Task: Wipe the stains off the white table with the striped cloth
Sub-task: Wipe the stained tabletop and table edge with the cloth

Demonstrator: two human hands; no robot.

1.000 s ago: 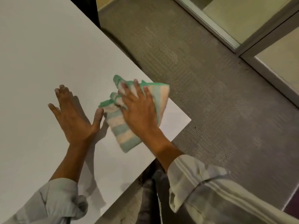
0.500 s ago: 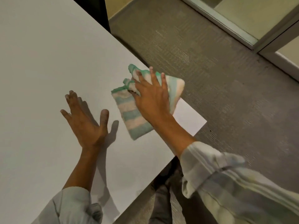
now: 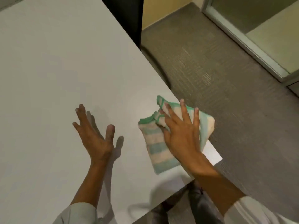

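Looking down from head height, we see a crumpled terry cloth striped in mint green and cream (image 3: 155,147) lying near the right-hand corner of a smooth white rectangular table (image 3: 56,70). The cloth is bunched into loose folds with a green hem along its far edges, and its right part reaches the table's edge, beside the corner. Our right hand (image 3: 182,135) lies flat on top of it, fingers spread and straight, palm pressing down rather than curled around the fabric. Our left hand (image 3: 95,135) is open too, fingers extended and thumb held apart, raised slightly above the tabletop to the left of the cloth, casting a shadow beneath it and touching nothing. Both forearms emerge from pale grey sleeves (image 3: 77,214). We cannot make out any stains on the white surface. Beyond the table edge lies grey carpet (image 3: 226,94), with a dark panel (image 3: 123,18) standing at the far side.
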